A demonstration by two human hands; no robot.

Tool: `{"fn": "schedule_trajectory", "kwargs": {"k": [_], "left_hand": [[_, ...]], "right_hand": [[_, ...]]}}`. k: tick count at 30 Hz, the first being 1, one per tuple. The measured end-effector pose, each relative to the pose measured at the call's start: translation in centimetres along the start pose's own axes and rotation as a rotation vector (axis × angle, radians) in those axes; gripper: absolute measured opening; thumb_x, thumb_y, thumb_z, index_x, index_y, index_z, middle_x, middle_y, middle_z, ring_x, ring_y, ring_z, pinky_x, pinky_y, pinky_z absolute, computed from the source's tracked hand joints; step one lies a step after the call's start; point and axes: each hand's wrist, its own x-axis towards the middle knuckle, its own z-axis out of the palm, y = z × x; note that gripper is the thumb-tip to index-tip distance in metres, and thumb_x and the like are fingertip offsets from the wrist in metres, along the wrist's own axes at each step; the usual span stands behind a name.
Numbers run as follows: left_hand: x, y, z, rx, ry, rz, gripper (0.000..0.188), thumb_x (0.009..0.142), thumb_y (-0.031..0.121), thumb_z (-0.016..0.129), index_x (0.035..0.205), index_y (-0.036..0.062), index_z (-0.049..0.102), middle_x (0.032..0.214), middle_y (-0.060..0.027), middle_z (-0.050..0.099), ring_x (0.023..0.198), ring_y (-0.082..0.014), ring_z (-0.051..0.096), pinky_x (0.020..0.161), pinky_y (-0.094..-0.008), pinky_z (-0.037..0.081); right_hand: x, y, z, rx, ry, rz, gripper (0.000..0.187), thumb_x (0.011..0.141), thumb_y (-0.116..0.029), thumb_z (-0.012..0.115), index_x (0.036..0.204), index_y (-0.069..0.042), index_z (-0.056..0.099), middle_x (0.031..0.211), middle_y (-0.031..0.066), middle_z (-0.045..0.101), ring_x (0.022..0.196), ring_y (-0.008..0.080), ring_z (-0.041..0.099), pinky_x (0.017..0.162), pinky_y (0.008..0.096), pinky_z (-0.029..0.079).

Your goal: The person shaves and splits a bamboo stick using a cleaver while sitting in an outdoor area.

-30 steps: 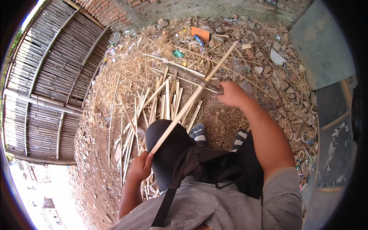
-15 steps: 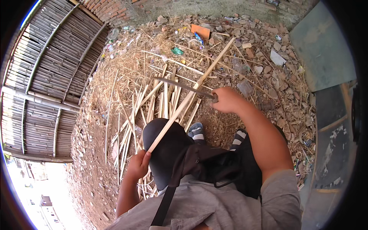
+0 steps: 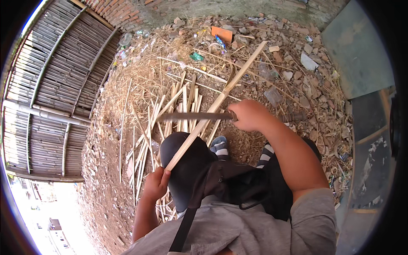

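Note:
A long pale bamboo strip (image 3: 217, 102) slants from my left hand across my left knee and out toward the rubble ahead. My left hand (image 3: 157, 183) is closed round its near end, thumb on top. In my right hand (image 3: 248, 115) is the handle of a long dark machete (image 3: 191, 116). Its blade, a little smeared by motion, points left and lies across the strip just beyond my knee; whether it touches the strip I cannot tell. Several split bamboo strips (image 3: 142, 146) lie in a loose pile on the ground beyond and left of my knee.
A bamboo-slat wall (image 3: 59, 80) stands at the left, a brick wall (image 3: 178, 15) at the far side. Rubble, dry straw and litter cover the ground, with an orange piece (image 3: 222, 34) and a green scrap (image 3: 196, 56). Grey-green panels (image 3: 359, 51) stand at the right.
The machete has come nearer along the strip toward my knee, its blade turning from slanted to nearly level. My left hand keeps its hold on the strip's near end.

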Motion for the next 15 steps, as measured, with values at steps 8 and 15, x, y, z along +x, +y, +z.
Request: {"fn": "schedule_trajectory", "kwargs": {"k": [8, 15], "left_hand": [[1.0, 0.5, -0.9, -0.033, -0.031, -0.006, 0.041, 0.101, 0.031, 0.056, 0.077, -0.0003, 0.050, 0.062, -0.0216, 0.056, 0.058, -0.0410, 0.057, 0.054, -0.0454, 0.042], [1.3, -1.0, 0.0, -0.177, -0.035, 0.012, 0.042, 0.103, 0.034, 0.054, 0.079, -0.0011, 0.051, 0.061, -0.0185, 0.054, 0.055, -0.0330, 0.054, 0.053, -0.0423, 0.041]], "right_hand": [[1.5, 5.9, -0.9, 0.244, 0.347, 0.197, 0.047, 0.081, -0.025, 0.073, 0.122, -0.003, 0.066, 0.089, 0.0161, 0.072, 0.089, 0.0303, 0.072, 0.081, 0.0422, 0.055], [0.6, 5.3, -1.9, 0.183, 0.134, 0.156, 0.064, 0.080, -0.036, 0.079, 0.128, 0.002, 0.061, 0.115, 0.0202, 0.069, 0.098, 0.0272, 0.069, 0.088, 0.0371, 0.053]]}}
